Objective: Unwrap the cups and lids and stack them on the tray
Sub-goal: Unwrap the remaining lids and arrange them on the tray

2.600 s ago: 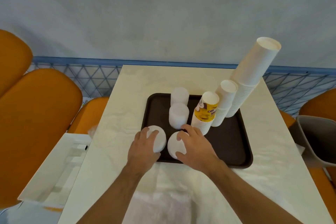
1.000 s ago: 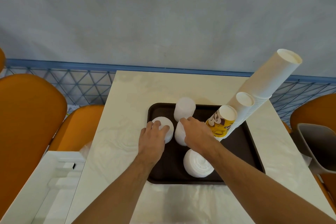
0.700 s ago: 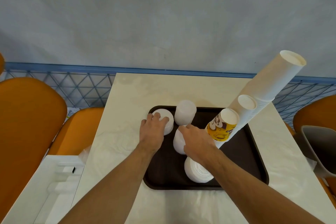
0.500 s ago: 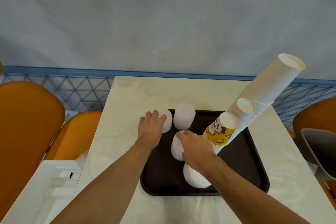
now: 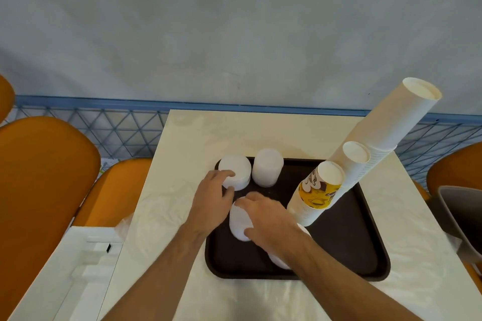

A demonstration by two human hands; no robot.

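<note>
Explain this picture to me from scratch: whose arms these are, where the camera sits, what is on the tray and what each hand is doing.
There is no machine here. A person wears a wide-angle camera on the head, looking forward and down, so the two bare arms reaching in from the bottom are the wearer's own.

A pale table holds a dark brown tray. On the tray's right side stand three leaning stacks of paper cups: a tall white stack, a shorter white stack and a yellow printed stack. On its left side stand short stacks of white lids.

The left hand rests its fingers on the far-left lid stack at the tray's corner. The right hand grips the middle lid stack. Another lid stack stands untouched behind them, and one more is mostly hidden under the right wrist.

Orange chairs surround the table.
</note>
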